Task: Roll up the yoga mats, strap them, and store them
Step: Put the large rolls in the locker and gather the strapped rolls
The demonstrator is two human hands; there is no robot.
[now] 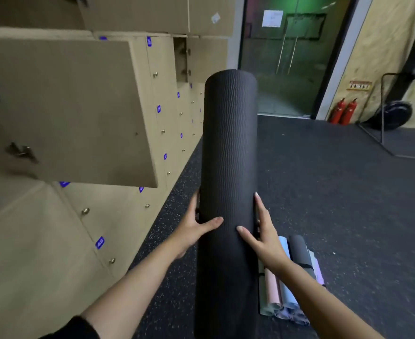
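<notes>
A dark speckled floor [336, 204] fills the right half of the frame. At the top middle stands a glass door [299, 94] with two long upright handles [287, 55] and a sheet of paper [272, 18] stuck on it. To its right, two red fire extinguishers [343, 111] stand side by side against a chipboard wall [385, 45], below a small sign [359, 85]. At the right edge, a black metal frame [382, 113] stands beside a round black disc [394, 113].

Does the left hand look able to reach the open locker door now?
Probably yes: nothing stands between the left hand and the door, but it holds the black mat with the right hand, so it must let go first.
</notes>
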